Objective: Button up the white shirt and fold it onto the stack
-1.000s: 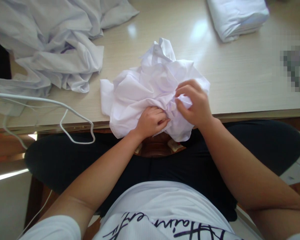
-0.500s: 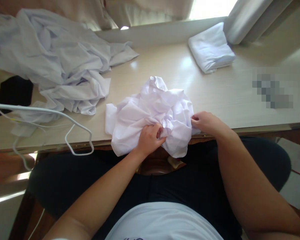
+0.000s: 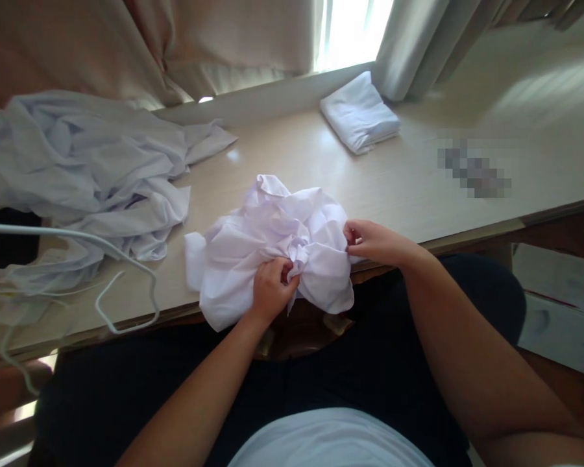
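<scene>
I see left hand (image 3: pixel 270 290) fingers clamped on crumpled white cloth (image 3: pixel 267 240) | right hand (image 3: pixel 372 241) pinching its right edge | cloth overhangs pale wooden worktop (image 3: pixel 418 188) front edge

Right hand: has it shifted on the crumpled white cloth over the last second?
Yes. The right hand moved from the crumpled cloth's middle to its right edge, away from the left hand.

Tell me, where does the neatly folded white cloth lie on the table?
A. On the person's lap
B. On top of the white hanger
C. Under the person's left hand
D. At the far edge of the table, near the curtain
D: the folded white cloth rests at the far side of the table close to the curtain, apart from the crumpled white garment that both hands grip.
</scene>
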{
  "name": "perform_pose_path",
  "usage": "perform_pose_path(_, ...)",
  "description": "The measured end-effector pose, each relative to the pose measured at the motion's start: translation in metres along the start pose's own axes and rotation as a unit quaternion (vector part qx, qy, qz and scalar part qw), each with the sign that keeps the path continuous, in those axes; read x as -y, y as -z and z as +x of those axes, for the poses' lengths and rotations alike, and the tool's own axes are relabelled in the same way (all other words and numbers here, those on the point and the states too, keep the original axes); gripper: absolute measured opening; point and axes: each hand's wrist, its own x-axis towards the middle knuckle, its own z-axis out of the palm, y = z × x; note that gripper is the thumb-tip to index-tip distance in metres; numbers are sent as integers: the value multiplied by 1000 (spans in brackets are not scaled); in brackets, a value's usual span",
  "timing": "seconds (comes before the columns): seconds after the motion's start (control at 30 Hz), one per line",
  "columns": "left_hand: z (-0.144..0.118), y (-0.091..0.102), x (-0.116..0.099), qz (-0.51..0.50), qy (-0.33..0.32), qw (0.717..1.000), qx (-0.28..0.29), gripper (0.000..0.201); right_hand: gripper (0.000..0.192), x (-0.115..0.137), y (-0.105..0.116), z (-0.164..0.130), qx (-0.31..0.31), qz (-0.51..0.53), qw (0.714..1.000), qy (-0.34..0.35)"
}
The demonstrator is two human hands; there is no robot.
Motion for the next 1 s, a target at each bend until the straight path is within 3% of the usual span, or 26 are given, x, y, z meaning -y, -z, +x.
perform_pose_path(0.1,0,0,2,-19,15,1000,-5,16,20,7,7,-5,8,151,988,-1)
perform_pose_path(0.2,-2,1,3,-72,52,996,-14,17,24,15,12,-12,-1,288,958,1)
perform_pose_path(0.4,-4,2,2,-199,129,969,-64,28,24,22,25,-20,-201,356,911,59)
perform_pose_path(0.53,-3,-1,2,-225,95,966,-85,45,23,27,20,-17,-250,391,885,45)
perform_pose_path(0.6,-2,-1,4,-216,59,970,-98,45,25,32,8,-13,-219,464,855,71)
perform_pose_path(0.73,1,8,1,-178,10,982,-70,30,28,46,-28,-5,-87,612,768,165)
perform_pose_path(0.83,3,16,-3,-176,-4,983,-48,27,28,54,-56,-1,-8,621,767,164)
perform_pose_path(1.0,3,19,1,-253,8,967,-3,49,23,56,-92,8,84,572,791,200)
